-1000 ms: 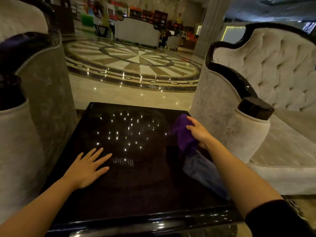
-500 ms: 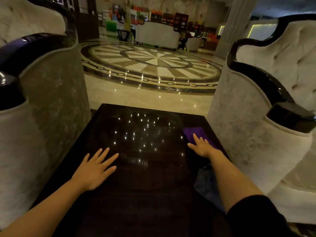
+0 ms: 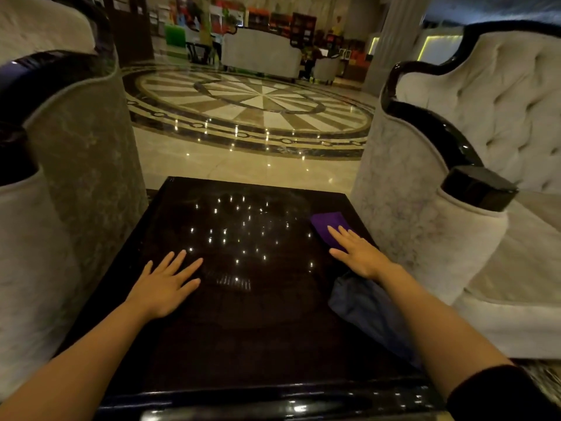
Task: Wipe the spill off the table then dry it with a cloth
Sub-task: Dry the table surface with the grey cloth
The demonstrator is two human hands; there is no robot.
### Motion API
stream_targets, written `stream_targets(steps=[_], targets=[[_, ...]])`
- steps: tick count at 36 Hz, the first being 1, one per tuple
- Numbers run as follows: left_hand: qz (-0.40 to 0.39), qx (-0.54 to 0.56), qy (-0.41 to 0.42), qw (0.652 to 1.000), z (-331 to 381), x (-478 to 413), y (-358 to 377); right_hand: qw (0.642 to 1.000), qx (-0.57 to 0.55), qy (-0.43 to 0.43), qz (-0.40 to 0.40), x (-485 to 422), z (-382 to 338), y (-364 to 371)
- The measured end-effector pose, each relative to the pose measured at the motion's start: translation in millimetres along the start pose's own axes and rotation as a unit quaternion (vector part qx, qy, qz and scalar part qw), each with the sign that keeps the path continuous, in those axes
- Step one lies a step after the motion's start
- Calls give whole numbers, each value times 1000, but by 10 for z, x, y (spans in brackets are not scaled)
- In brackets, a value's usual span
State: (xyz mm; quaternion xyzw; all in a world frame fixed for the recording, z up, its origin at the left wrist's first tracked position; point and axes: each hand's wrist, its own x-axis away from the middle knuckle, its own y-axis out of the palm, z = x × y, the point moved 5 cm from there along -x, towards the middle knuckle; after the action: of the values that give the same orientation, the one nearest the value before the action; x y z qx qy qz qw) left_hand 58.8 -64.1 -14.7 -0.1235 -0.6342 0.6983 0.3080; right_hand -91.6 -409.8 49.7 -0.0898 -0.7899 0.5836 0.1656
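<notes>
One purple cloth (image 3: pixel 329 225) lies flat near the far right edge of the table (image 3: pixel 243 329), its near part under the fingers of the right hand (image 3: pixel 358 253), which is spread open, palm down, pressing on it. Just behind that wrist lies a grey-blue cloth (image 3: pixel 364 308) (crumpled, trailing toward the near edge). Well apart, the left hand (image 3: pixel 167 284) rests open and flat on the bare, glossy dark top.

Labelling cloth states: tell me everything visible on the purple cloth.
The purple cloth looks like soft fabric, lying flat near the far right edge of the dark glossy table. Its near part is hidden under the flat right hand, whose fingers rest on it. Wetness cannot be told.
</notes>
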Motion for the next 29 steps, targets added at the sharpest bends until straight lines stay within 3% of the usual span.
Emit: stream_targets(steps=[8,15,29], targets=[[8,19,-14,1000,31,40,21,999,15,-30,0,700,108,162],[1,20,-10,1000,83,200,11,1000,-1,0,-31,1114,222,467],[2,4,8,1000,-5,561,76,989,-1,145,43,854,78,492]])
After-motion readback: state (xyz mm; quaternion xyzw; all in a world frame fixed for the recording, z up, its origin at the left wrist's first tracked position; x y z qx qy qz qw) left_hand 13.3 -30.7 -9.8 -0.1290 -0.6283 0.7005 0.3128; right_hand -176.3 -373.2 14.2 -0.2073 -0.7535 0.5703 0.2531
